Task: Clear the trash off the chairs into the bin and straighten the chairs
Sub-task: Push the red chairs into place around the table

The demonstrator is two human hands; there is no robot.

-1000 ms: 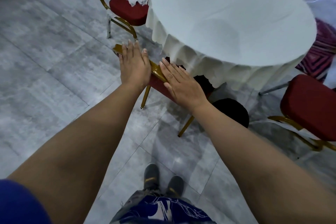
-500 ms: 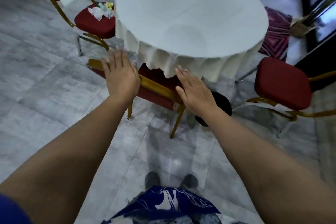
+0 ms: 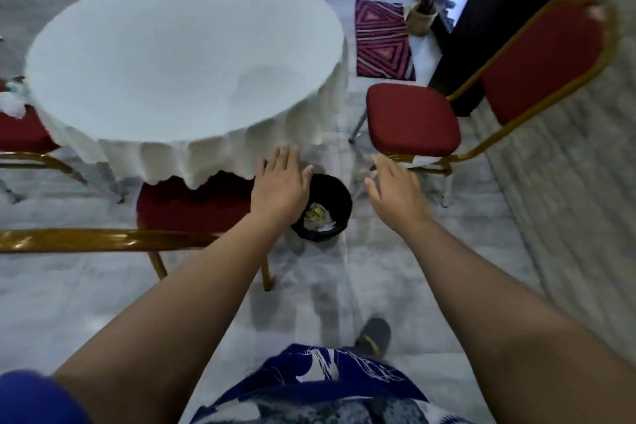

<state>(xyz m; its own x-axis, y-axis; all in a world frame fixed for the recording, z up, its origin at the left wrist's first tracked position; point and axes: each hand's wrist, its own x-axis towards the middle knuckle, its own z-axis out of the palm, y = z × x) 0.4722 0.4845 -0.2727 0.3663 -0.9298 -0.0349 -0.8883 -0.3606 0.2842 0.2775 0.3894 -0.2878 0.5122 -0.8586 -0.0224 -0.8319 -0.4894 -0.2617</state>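
The near chair [image 3: 192,206] now sits with its red seat tucked under the hem of the tablecloth, and our hands have left its gold back rail, where both lay flat half a second ago; we judge this chair straightened. Just to its right the black bin [image 3: 339,203] stands on the floor with crumpled trash [image 3: 318,215] already in it. Our left hand [image 3: 280,186] hangs above the bin's near rim, and our right hand [image 3: 395,189] reaches toward the front of the right chair [image 3: 411,119]. On both the fingers are straight, loosely apart, and hold nothing. That chair stands askew and apart from the round table [image 3: 172,55], its seat bare, so it looks like our next one to square up. At the far left, white paper scraps [image 3: 13,103] lie on the left chair [image 3: 20,132], not yet cleared.
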